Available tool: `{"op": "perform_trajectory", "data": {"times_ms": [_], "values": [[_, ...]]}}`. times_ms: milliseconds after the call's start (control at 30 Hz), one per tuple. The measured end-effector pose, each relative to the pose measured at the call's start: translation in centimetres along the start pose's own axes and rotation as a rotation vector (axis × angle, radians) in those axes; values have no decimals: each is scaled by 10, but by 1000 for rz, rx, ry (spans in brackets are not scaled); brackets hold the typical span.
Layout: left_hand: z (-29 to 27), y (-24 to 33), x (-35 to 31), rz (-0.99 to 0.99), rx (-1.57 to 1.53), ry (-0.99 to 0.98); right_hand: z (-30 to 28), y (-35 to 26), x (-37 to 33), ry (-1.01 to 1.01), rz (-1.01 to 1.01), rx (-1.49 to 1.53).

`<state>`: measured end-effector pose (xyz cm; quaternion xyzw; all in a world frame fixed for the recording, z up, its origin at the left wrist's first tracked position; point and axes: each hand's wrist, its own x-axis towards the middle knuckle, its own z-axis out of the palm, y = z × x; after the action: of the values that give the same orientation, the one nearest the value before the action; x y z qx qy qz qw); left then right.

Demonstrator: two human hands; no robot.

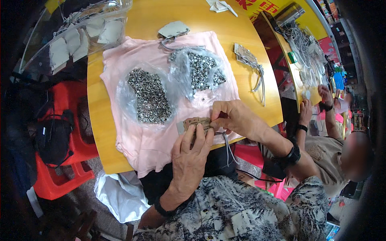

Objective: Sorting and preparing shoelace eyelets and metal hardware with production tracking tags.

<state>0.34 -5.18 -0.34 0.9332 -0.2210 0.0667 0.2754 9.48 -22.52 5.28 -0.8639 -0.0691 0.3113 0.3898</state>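
Note:
Near the table's front edge, a small flat brown board (196,121) lies on a pink cloth (146,140). My left hand (189,154) presses its fingertips on the board's near side, holding it. At the board's right end, my right hand (237,118) has thumb and forefinger pinched together; whatever is between them is too small to make out. A thin grey cable (227,146) hangs down below the right hand. Beyond the hands lie a clear plastic bag of metal nuts (149,98) and another bag of small shiny metal parts (201,70).
Boards with grey cables (249,58) lie at the right of the yellow table (221,22), another bundle (173,30) at the back. A clear bin (86,40) stands far left, above a red plastic chair (70,132). Another person (325,160) works at a cable-strewn table on the right.

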Motion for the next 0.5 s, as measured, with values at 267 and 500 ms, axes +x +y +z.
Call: {"op": "perform_trajectory", "data": {"times_ms": [267,500], "values": [[-1,1,-2,18,37,9,-1,0,9,369,-371,-259],[-1,4,1,-3,10,23,7,11,24,477,-406,-353]]}}
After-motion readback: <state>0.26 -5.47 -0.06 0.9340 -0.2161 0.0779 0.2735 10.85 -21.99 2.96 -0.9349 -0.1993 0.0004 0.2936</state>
